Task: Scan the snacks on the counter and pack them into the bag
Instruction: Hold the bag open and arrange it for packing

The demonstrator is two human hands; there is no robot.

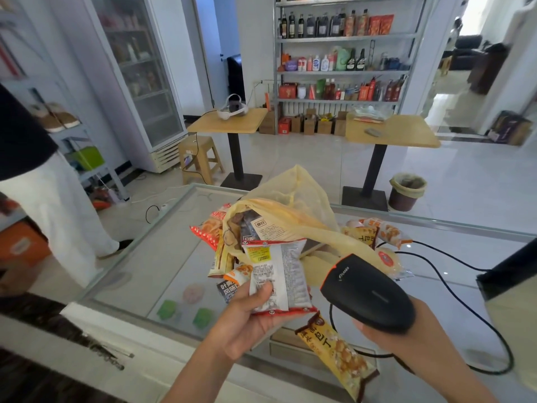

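My left hand (247,312) grips a red-and-silver snack packet (279,274) by its lower edge, back side with print facing up. My right hand (386,335) holds a black barcode scanner (366,292) with an orange trim, its head close to the packet's right side. Behind them the yellow plastic bag (293,205) lies open on the glass counter (162,266), with several snack packets inside its mouth. A yellow snack bar packet (337,353) lies on the counter below the scanner. More packets (383,231) lie to the bag's right.
The scanner's black cable (499,344) loops over the counter at right. A dark device (511,271) stands at the counter's right edge. A person in white trousers (58,216) stands at left. Two wooden tables, a stool, shelves and a bin are beyond the counter.
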